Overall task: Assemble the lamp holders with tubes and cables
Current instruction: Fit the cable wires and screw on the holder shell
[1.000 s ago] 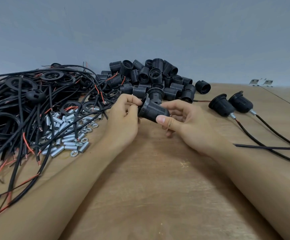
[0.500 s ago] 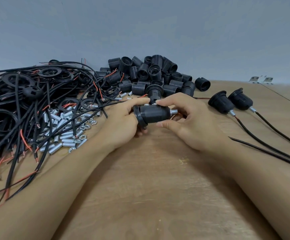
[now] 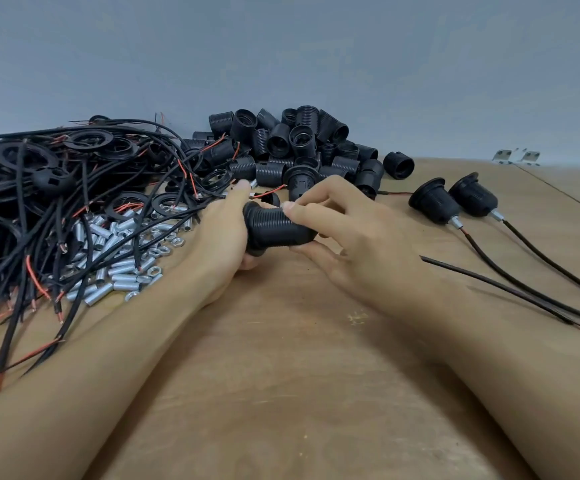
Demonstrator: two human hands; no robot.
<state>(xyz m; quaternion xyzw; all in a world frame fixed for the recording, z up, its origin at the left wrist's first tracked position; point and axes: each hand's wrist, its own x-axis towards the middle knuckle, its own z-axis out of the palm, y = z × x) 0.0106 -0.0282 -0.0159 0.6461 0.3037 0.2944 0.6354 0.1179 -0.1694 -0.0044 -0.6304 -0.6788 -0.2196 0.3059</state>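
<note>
Two hands met on one ribbed black plastic lamp holder (image 3: 276,228), held just above the wooden table (image 3: 281,375) at centre. It was gripped at its flanged end by the left hand (image 3: 224,237) and pinched between thumb and fingertips by the right hand (image 3: 357,244). A fitting or screwing step was judged to be in hand; a metal tube (image 3: 122,271) and cable (image 3: 21,237) from the left heaps seemed needed next. Two finished holders (image 3: 451,202) lay well apart, right.
</note>
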